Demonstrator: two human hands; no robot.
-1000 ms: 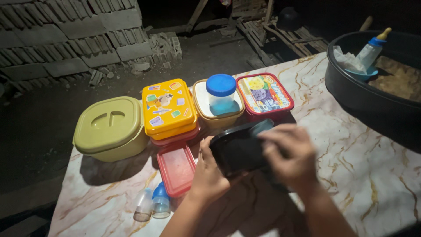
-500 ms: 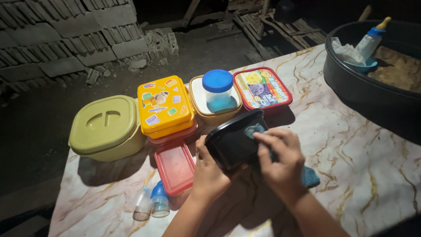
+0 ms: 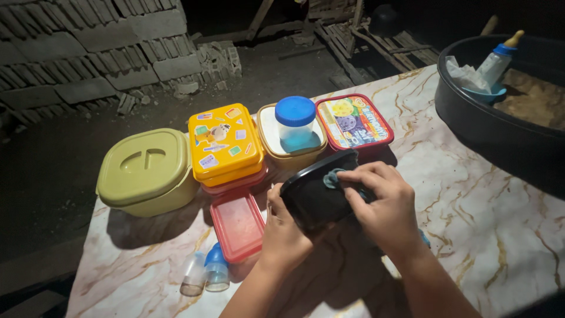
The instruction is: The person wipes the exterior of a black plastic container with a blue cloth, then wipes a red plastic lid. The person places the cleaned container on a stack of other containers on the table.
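At the six o'clock edge of the marbled table, my left hand grips the black plastic container steady while my right hand presses a bluish cloth firmly inside.

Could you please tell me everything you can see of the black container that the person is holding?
The black container is a small, rounded-cornered box, plastic by its look, dark and slightly glossy. It is held tilted above the marble-patterned table, its open side turned toward the right hand. The left hand grips its lower edge from below, while the right hand presses a bluish cloth against its rim. It sits just in front of the red-rimmed box. Its inside is hidden.
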